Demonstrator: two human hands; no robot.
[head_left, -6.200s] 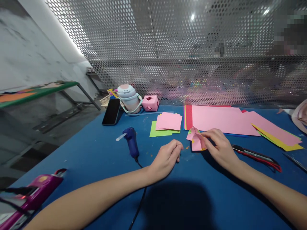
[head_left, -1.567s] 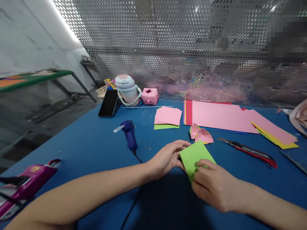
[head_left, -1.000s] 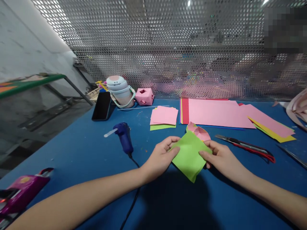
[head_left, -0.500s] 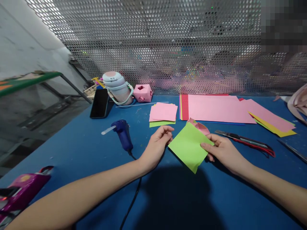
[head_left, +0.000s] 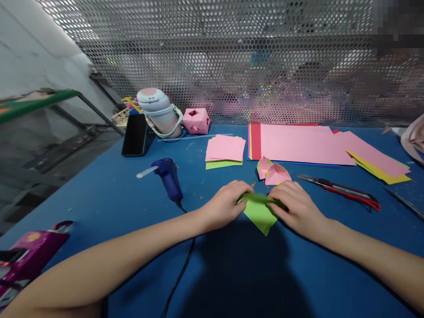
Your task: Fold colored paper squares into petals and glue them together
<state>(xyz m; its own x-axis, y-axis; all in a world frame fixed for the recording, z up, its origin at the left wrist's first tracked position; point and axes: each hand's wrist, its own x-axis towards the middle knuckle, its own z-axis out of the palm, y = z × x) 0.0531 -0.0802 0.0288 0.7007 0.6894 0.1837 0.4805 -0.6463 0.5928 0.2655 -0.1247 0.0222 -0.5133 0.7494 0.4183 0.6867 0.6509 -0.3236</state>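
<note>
A lime-green sheet of paper (head_left: pixel 261 216) is held between both hands, its far part bent over and its near corner pointing towards me. My left hand (head_left: pixel 230 203) pinches its left side. On the right side, my right hand (head_left: pixel 294 205) grips it with thumb and fingers. The bent part is blurred, so its fold cannot be made out exactly. Just beyond the hands lie folded pink paper pieces (head_left: pixel 277 174) with yellow-green edges. Further back and left is a stack of pink and green paper squares (head_left: pixel 227 149).
A blue glue gun (head_left: pixel 169 179) with its cord lies left of my hands. On the right are a red-and-black utility knife (head_left: pixel 347 191) and coloured paper sheets (head_left: pixel 294 143). Behind stand a phone (head_left: pixel 135 134), a bottle (head_left: pixel 160 115) and a pink paper cube (head_left: pixel 196 121) before a perforated metal screen (head_left: pixel 212 66).
My left hand has taken hold of the green paper, which was in my right hand alone. The sheet is now bent over, and the pink folded pieces behind it have come into view.
</note>
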